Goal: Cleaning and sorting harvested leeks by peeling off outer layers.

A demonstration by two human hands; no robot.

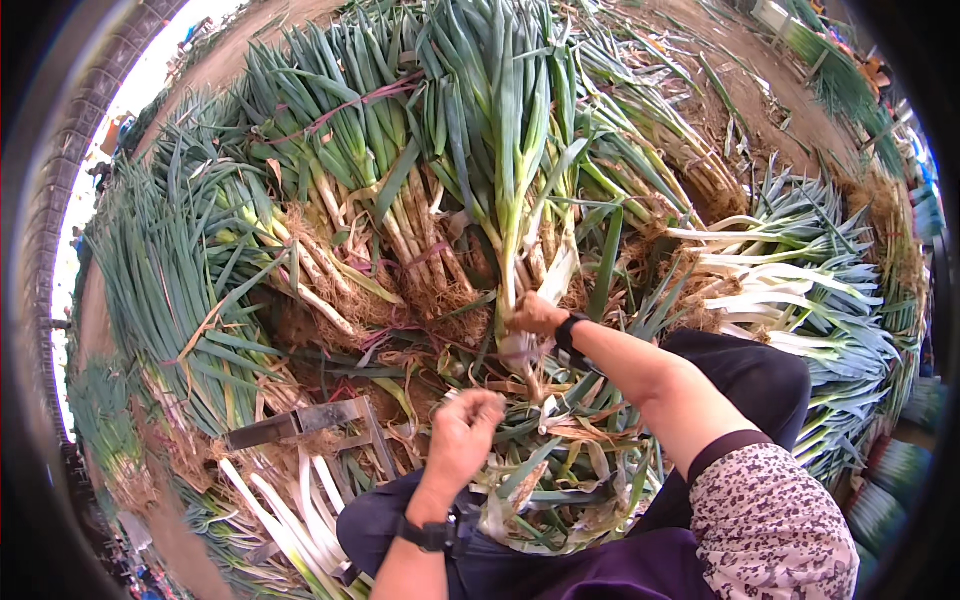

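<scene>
Right hand (pixel 535 315) grips upright leek (pixel 508 200) at its white stalk, above the lap. Left hand (pixel 462 430) closed on peeled leaf strip (pixel 510 395). Bundled leeks (pixel 330 150) piled around, cleaned leeks (pixel 780 280) at right.

Daylight is flooding the scene evenly, giving strong, saturated greens and warm browns. The brightest patch is burning out to plain white along the upper left rim, where detail is washing away. Shadows are staying soft and short, pooling under the leek bundles (pixel 400 200) and beneath the right hand (pixel 535 315) and left hand (pixel 462 430). The pale stalks at the right are glaring slightly. The fisheye lens is bending everything toward the rim, and a black border is closing round the circle, widest at the left and right. The centre is reading sharp; the outer ring is smearing and softening.
</scene>
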